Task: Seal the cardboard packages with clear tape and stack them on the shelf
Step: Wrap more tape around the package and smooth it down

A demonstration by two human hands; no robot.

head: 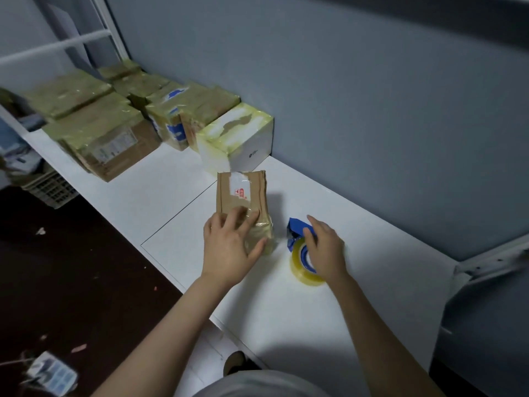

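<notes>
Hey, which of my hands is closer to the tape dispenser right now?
Right. The right hand grips the tape dispenser; the left hand presses on the cardboard package to its left, not touching the dispenser.

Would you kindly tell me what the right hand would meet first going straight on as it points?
The right hand, holding the tape dispenser, would probably reach the white box first, just clearing the brown package; depth is unclear.

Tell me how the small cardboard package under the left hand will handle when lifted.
The small cardboard package looks small and creased, so probably light and slightly squashable. Glossy clear tape at its near end may feel slippery where the left hand presses.
</notes>
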